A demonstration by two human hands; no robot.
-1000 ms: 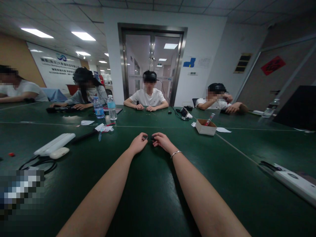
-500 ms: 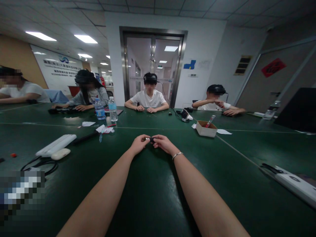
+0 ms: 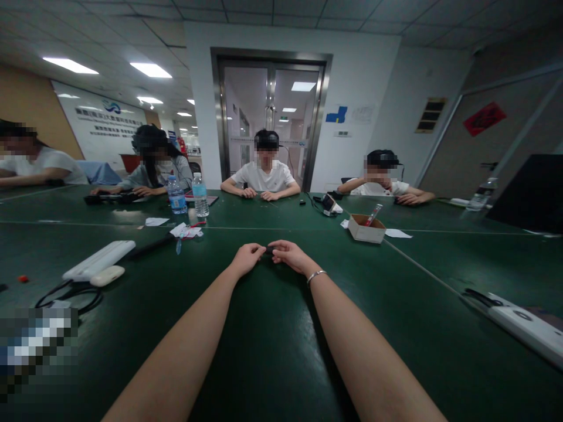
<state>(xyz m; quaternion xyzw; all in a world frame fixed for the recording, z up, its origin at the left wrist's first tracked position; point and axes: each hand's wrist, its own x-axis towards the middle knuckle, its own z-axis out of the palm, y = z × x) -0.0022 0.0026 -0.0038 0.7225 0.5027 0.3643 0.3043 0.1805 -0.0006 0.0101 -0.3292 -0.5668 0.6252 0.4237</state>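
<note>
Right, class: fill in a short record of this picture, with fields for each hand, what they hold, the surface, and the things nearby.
left hand: fingertips on a small dark object
right hand: pinching the same object; bracelet on wrist
object: too small to identify
surface: green table
left of hands: white power strip, two water bottles
right of hands: cardboard box

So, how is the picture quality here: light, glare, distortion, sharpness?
Head view: ceiling panels light the room from above; the green table shows soft glare; the wide lens bends the edges; the small dark object between left hand and right hand is too small to identify.
</note>
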